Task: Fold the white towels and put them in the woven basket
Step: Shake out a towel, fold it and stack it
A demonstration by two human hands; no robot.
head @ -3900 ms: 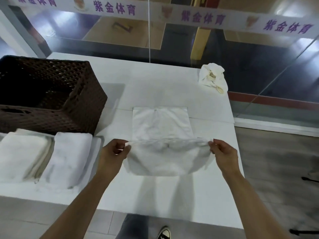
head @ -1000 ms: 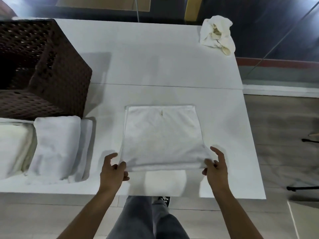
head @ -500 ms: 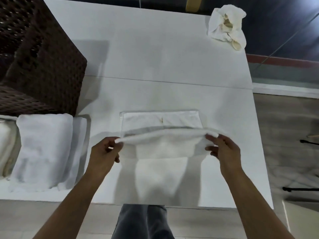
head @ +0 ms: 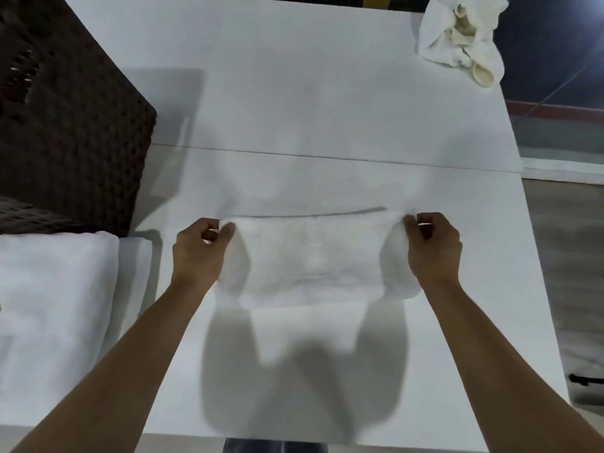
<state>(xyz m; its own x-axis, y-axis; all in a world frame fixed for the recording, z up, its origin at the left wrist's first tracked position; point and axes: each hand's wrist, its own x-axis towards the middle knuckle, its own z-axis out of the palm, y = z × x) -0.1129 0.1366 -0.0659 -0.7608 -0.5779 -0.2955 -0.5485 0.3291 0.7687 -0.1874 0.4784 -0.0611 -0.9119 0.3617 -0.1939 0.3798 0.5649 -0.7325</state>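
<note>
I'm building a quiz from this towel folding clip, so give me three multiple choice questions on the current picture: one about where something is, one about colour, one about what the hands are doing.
1. Where is the crumpled cloth?
A. far right corner of the table
B. inside the basket
C. on the floor

2. What colour is the woven basket?
A. white
B. dark brown
C. blue

3. What state is the towel in?
A. lying untouched
B. pinched at both ends by the left hand and right hand
C. held by one hand only

Answers: 1 A, it sits at the far right table edge. 2 B, the weave is dark brown. 3 B, each hand's fingers pinch a top corner.
</note>
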